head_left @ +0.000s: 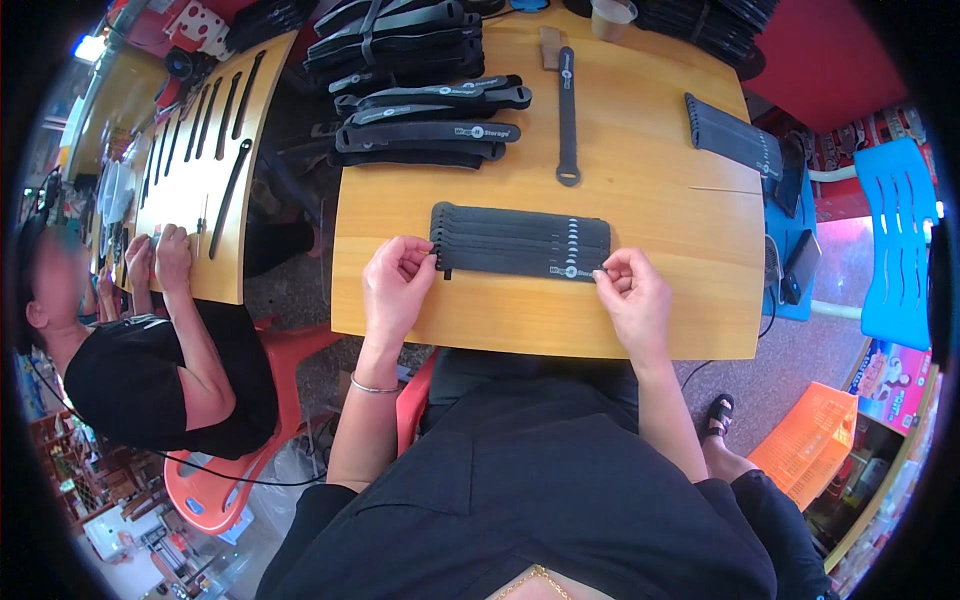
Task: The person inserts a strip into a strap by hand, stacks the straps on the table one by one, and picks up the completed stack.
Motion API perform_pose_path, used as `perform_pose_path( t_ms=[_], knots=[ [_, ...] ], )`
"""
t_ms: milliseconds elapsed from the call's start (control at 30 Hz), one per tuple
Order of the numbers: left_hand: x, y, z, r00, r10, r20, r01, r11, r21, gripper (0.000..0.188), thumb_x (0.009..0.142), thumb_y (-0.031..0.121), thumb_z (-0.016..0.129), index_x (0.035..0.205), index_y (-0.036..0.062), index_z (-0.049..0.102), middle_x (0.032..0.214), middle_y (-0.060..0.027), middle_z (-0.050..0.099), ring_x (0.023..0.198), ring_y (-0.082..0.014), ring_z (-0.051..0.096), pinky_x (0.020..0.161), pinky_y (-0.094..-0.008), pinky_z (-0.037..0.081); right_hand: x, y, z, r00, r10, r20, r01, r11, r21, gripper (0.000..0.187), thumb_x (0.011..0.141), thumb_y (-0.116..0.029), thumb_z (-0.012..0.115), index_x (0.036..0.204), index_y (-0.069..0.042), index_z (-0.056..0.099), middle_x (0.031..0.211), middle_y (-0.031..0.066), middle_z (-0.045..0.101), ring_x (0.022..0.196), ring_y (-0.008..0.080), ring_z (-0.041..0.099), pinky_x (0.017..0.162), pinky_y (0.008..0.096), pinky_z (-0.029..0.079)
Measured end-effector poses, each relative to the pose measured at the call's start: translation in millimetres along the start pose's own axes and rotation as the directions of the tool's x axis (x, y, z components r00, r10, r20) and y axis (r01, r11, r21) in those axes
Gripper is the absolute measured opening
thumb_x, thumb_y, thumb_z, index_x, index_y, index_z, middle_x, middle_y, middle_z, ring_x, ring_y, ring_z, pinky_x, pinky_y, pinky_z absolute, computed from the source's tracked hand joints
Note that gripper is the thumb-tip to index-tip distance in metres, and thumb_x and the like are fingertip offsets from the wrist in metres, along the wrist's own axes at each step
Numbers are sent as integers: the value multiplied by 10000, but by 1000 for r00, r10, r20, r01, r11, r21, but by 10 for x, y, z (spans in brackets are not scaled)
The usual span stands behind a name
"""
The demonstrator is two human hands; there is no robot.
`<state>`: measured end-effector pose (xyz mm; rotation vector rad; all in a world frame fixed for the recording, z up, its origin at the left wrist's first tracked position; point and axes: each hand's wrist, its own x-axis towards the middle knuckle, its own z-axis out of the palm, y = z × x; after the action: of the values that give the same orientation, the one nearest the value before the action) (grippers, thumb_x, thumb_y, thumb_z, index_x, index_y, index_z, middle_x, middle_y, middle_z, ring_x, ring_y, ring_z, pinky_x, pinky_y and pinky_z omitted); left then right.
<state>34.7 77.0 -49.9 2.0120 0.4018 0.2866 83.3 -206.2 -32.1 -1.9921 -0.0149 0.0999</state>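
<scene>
In front of me on the table lies a row of dark grey storage straps (510,240), overlapped like shingles with their printed ends stepped along the right side. My left hand (398,285) pinches the left end of the nearest strap, fingers closed. The right end of that same strap is between the closed thumb and fingers of my right hand (634,292). A single strap (567,120) with a round looped end lies apart beyond the row. At the back left, loose straps (430,130) are heaped in front of a tied bundle (395,45).
A second overlapped set of straps (735,138) rests at the table's right edge. A cup (612,18) stands at the back. To the right are a blue chair (893,245) and an orange crate (808,445). A co-worker (150,370) sits left at another table (222,180) with straps on it.
</scene>
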Motion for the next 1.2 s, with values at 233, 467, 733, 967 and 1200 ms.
perform_pose_path(
  t_ms=[233, 467, 733, 967, 1200],
  knots=[
    [-19, -5, -1, 1000, -13, 3, 13, 1000, 3, 110, 781, -32, 683, 877, -3, 636, 712, -23, 569, 596, -78, 516, 556, -215, 440, -8, -21, -10, 998, -69, 9, 70, 994, -79, 110, 795, 8, 685, 826, -13, 581, 711, 48, 590, 576, 101, 576, 543, 241, 461],
    [-32, -12, 14, 1000, 27, -10, -27, 1000, 5, 107, 787, -37, 676, 878, -5, 629, 722, -34, 560, 604, -89, 524, 565, -223, 448, -26, -58, -13, 996, -84, -36, 80, 990, -115, 109, 788, 2, 698, 833, -2, 599, 793, 70, 591, 601, 134, 594, 574, 270, 485],
    [-66, 74, 17, 989, 140, -50, -133, 984, 120, 117, 790, -27, 670, 898, 1, 635, 729, -61, 575, 605, -135, 558, 572, -259, 471, -28, -46, -26, 996, -83, -9, 82, 991, -106, 98, 796, 9, 691, 844, 1, 605, 815, 73, 595, 613, 130, 592, 581, 270, 489],
    [-180, 199, -21, 853, 520, -41, -422, 735, 530, 238, 801, 29, 663, 1037, 1, 659, 1041, -144, 642, 979, -269, 619, 859, -387, 490, -78, 60, -40, 997, -81, -7, 81, 995, 60, 121, 809, 19, 670, 921, -11, 636, 848, 83, 598, 631, 157, 596, 602, 286, 503],
    [-401, 446, 288, 770, 408, 491, -626, 635, 454, 599, 878, 286, 616, 1391, 30, 445, 1520, -129, 334, 1430, -292, 268, 1167, -461, 182, -336, -218, 256, 711, -510, 484, 701, 567, -433, 605, 858, -302, 656, 1366, -27, 473, 1409, 133, 463, 1308, 267, 421, 1096, 437, 308]
  ],
)
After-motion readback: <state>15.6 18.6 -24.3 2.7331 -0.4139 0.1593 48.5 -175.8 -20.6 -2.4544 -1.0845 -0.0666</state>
